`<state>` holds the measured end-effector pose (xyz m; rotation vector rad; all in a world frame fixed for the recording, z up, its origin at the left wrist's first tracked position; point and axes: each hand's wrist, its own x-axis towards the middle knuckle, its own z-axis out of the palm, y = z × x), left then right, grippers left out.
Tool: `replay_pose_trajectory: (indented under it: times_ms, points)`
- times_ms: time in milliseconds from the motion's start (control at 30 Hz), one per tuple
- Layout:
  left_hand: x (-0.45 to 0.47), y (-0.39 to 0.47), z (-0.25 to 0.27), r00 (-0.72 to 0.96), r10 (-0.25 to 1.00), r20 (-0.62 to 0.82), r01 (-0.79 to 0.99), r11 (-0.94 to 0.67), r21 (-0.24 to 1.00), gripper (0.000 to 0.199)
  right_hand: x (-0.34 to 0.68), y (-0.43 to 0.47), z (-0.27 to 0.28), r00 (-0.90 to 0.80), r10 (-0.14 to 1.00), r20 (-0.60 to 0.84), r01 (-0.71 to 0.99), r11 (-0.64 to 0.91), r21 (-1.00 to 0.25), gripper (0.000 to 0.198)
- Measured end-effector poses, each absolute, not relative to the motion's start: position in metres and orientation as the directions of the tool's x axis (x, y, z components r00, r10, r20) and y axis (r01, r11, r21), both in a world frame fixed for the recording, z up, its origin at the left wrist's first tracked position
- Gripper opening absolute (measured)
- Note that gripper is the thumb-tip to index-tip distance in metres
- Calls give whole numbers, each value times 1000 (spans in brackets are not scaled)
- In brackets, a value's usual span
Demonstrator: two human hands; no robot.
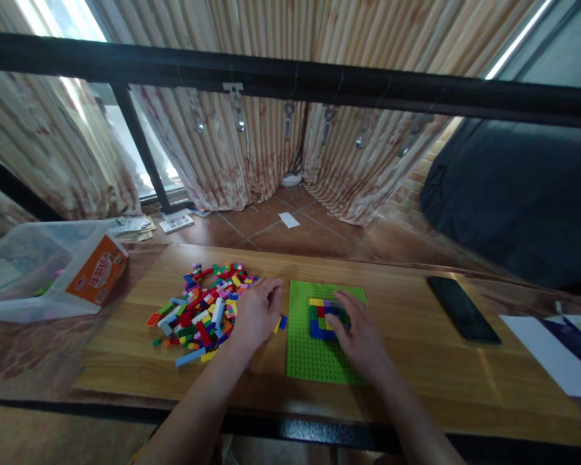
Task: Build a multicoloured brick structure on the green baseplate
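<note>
Curving over bricks [321, 333] on the baseplate [306, 363], the right hand [361, 334], fairly wide, might dislodge some by pressing sideways; whether the left hand [256, 313] holds anything, I can't tell.

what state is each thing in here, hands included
left hand, fingers curled beside the pile, grip unclear
right hand, over the build, thumb and fingers apart, grip unclear
green baseplate, lying flat, partly covered
brick build, on the baseplate, partly hidden by the right hand
loose bricks, heaped, colours mixed
plastic bin, something coloured showing inside
phone, flat, screen dark
curtains, hanging, window visible at left
</note>
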<state>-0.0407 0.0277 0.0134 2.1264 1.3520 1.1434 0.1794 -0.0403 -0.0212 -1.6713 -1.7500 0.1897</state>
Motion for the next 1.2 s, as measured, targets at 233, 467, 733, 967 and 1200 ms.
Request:
replay_pose_trajectory:
  times_ms: [233, 467, 733, 967, 1200]
  points:
    - [-53, 35, 15, 145, 889, 434, 601, -427, 675, 21, 159, -49, -27, -175, 949, 261, 929, 247, -277, 49]
    - [-64, 39, 18, 97, 898, 429, 630, -389, 672, 19, 174, -54, -16, -196, 955, 221, 894, 267, -361, 45]
    - [-69, 39, 22, 126, 913, 388, 622, -377, 686, 22, 168, -37, -21, 8, 925, 379, 913, 148, -381, 48]
    - [-88, 34, 29, 541, 811, 224, 639, -569, 517, 47, 149, -31, -29, -44, 965, 257, 965, 107, -237, 63]
    - [-84, 30, 16, 535, 820, 203, 690, -563, 455, 46, 143, -28, -29, 37, 980, 194, 956, 21, -291, 66]
